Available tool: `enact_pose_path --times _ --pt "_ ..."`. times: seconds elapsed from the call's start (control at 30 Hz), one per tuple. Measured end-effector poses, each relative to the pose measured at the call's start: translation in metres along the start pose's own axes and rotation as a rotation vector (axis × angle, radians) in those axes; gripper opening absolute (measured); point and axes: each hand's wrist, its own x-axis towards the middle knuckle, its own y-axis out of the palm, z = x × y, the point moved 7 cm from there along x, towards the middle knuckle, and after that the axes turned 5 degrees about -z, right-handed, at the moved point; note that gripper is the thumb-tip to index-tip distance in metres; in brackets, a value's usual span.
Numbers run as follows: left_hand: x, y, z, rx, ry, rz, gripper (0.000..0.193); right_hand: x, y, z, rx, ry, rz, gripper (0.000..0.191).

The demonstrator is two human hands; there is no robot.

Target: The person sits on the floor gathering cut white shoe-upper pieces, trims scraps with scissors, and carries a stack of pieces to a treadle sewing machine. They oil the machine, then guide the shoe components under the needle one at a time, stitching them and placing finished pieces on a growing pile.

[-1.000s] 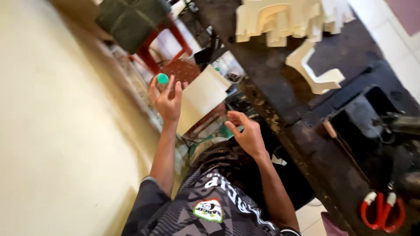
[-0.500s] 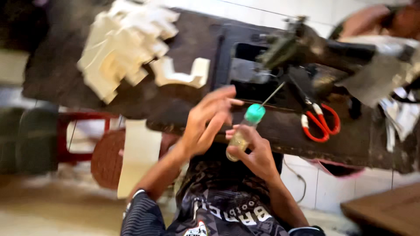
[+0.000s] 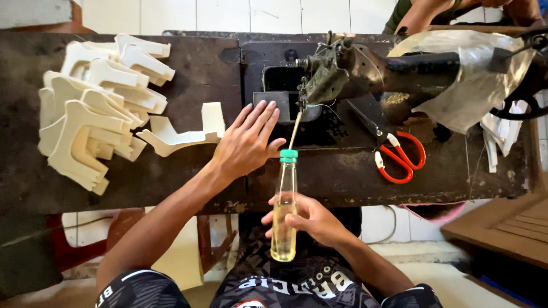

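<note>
Left hand (image 3: 246, 141) now off bottle cap, fingers spread flat on dark worktable (image 3: 188, 63) at frame centre, beside cream cut piece (image 3: 184, 134); right hand (image 3: 311, 219) grips clear green-capped bottle (image 3: 285, 211) upright, lower centre, below sewing machine (image 3: 365, 71); red scissors (image 3: 397, 159) right

Left hand (image 3: 246, 141) spread, right hand (image 3: 311, 219) gripping

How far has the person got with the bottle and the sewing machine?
Looks done: cut cream pieces sit stacked on the table, one piece lying apart. In hand: the right hand holds a capped bottle of yellowish liquid upright; the left hand reaches toward the sewing machine. Left: nothing lies under the needle, and the scissors lie unused.
</note>
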Motion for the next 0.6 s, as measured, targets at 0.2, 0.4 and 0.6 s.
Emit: enact_pose_path --times 0.2,0.4,0.6 --pt "-0.006 0.001 0.008 0.042 -0.085 -0.040 0.050 0.016 -0.002 -0.005 0.299 0.126 -0.039 0.074" --pt "-0.009 -0.002 0.013 0.032 -0.100 -0.075 0.049 0.027 -0.007 -0.001 0.413 0.028 -0.089 0.077" --pt "-0.011 -0.008 0.017 0.012 -0.165 -0.113 0.046 0.029 -0.003 0.009 0.376 -0.039 -0.086 0.075"
